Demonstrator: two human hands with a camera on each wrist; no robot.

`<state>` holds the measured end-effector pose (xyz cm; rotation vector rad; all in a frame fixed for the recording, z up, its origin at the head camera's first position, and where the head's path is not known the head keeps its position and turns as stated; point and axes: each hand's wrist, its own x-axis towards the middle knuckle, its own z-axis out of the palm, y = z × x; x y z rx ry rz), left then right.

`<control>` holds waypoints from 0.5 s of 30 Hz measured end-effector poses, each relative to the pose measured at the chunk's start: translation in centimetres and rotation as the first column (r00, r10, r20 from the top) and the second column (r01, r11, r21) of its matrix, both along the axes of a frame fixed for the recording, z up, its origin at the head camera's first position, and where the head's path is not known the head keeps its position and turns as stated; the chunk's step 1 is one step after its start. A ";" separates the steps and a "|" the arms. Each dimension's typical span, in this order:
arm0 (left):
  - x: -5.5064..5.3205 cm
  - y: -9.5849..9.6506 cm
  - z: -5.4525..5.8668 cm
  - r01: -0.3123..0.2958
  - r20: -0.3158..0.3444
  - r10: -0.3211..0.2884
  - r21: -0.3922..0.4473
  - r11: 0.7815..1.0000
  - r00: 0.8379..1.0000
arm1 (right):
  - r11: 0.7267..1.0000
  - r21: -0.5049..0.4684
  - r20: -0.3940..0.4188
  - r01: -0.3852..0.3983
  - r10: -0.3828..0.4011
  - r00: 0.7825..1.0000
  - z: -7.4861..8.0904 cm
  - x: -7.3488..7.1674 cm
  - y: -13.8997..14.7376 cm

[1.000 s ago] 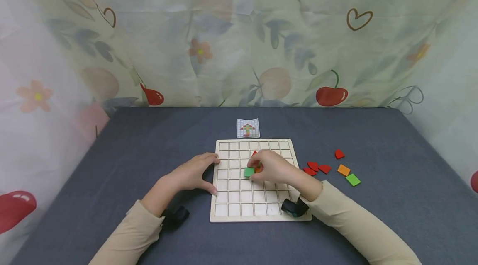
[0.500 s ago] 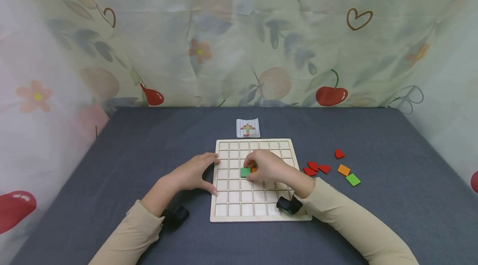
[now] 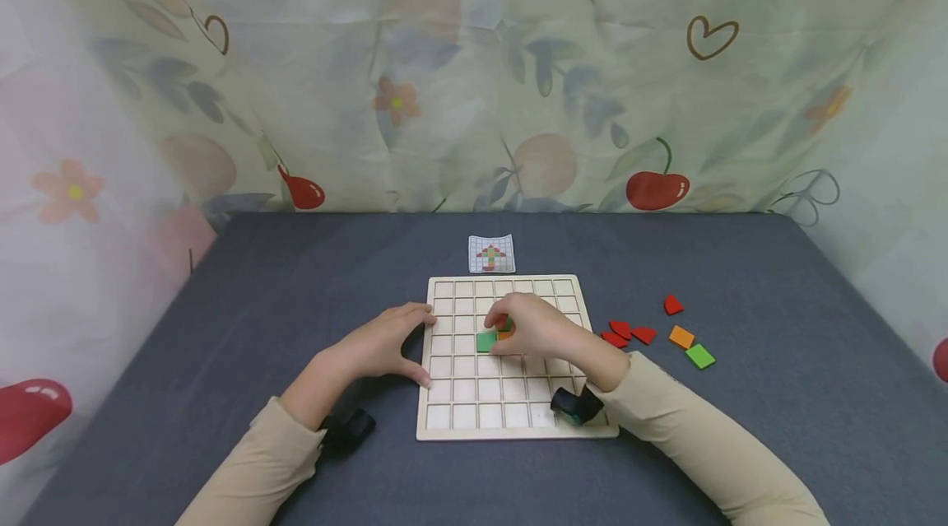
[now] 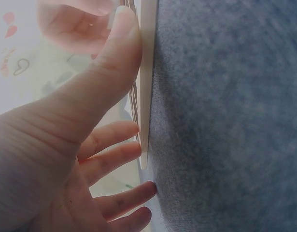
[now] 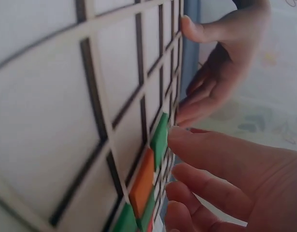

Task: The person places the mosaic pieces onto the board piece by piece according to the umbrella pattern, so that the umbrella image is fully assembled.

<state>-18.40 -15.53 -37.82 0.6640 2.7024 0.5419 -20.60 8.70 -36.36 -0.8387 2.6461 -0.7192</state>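
Observation:
A pale wooden grid board (image 3: 467, 415) lies on the dark cloth. My left hand (image 3: 381, 341) spans its left edge, thumb and fingers spread; in the left wrist view the thumb (image 4: 121, 53) lies along the board's side. Over the board's middle hovers my right hand (image 3: 536, 328), fingers loosely bent with a gap between thumb and fingertips. A green square tile (image 3: 485, 342) sits in the grid at its thumb tip. Beside that is an orange tile (image 5: 141, 182), with another green tile (image 5: 123, 220) nearer the right wrist camera. The hand partly hides these pieces.
Right of the board lie several red quarter-round pieces (image 3: 643, 336), an orange square (image 3: 681, 337) and a light green square (image 3: 699, 357). Behind the board is a small pattern card (image 3: 492, 254) showing a coloured arrow shape. A printed curtain (image 3: 474, 98) stands behind the table.
The green tile by the right thumb has shifted one small step left and settled in the grid. The right hand moved left with it, then drew back slightly. The left hand stayed still.

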 end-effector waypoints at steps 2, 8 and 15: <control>0.0 0.0 0.0 0.005 -0.006 -0.005 0.001 1.000 1.000 | 1.000 -0.028 0.005 0.009 -0.009 1.000 0.3 -0.1 0.7; 0.1 -0.1 0.0 0.015 -0.015 -0.015 0.003 1.000 1.000 | 0.993 -0.074 0.022 0.092 -0.090 0.996 1.1 -0.7 3.9; 0.1 -0.1 -0.1 0.020 -0.022 -0.020 0.002 1.000 1.000 | 0.982 -0.044 -0.008 0.182 -0.183 0.983 1.4 -1.4 8.3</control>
